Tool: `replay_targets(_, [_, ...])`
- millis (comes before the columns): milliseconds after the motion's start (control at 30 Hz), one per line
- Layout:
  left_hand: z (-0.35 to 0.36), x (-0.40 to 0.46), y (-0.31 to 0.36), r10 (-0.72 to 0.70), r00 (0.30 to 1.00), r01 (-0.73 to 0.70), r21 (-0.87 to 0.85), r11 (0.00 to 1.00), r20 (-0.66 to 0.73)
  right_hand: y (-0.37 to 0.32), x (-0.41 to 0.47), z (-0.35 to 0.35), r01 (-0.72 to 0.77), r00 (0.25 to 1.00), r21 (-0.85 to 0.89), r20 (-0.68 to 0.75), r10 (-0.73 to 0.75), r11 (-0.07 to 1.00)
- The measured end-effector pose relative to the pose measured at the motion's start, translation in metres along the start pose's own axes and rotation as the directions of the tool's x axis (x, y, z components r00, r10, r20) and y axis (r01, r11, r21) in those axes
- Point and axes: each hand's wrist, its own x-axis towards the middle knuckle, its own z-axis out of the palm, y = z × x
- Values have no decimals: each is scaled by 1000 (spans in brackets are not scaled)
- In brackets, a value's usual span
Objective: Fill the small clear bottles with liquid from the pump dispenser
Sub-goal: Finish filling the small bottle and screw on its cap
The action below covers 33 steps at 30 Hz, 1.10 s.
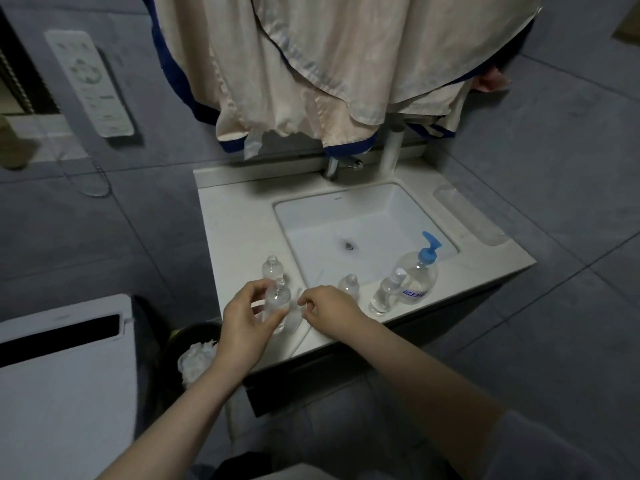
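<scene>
Head view | white vanity top [235,237], grey tiles | left hand [242,327] grips clear bottle [277,303] | right hand [329,311] curled, empty

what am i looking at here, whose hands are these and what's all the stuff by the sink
There is no machine here. The one picture comes from a wide-angle camera worn on a person's head, looking forward and down, so the two bare arms entering from the bottom are that person's own.

They stand at a white counter with a sink set into it. The left hand holds a small clear bottle upright near the counter's front edge. The right hand is beside it with curled fingers; whether it pinches anything, such as a cap, is too blurred to tell.

On the counter stand another small bottle behind the held one, a third small bottle, a spray bottle, and the big pump dispenser with a blue pump. Cloth hangs above the tap.
</scene>
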Motion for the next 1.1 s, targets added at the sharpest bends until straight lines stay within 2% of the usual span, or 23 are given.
replay_targets(200, [1,1,-10,-41,999,41,13,999,-21,1,15,13,20,1000,-102,14,-18,995])
replay_targets(500, [-3,9,-31,-67,995,72,58,996,-79,-3,25,32,143,989,-244,65,-131,959])
replay_targets(733, [-1,14,-39,-83,993,86,32,996,-83,-4,30,35,283,959,-440,107,-263,852])
replay_targets(933, [-2,13,-45,-72,994,75,43,996,-77,-1,32,34,370,925,-556,145,-352,744])
replay_targets(1033, [-3,13,-48,-63,995,66,46,997,-74,-2,31,30,381,911,-610,121,-393,695])
replay_targets(1100, [-3,13,-49,-60,995,64,51,997,-75,-3,31,27,416,897,-625,164,-410,660])
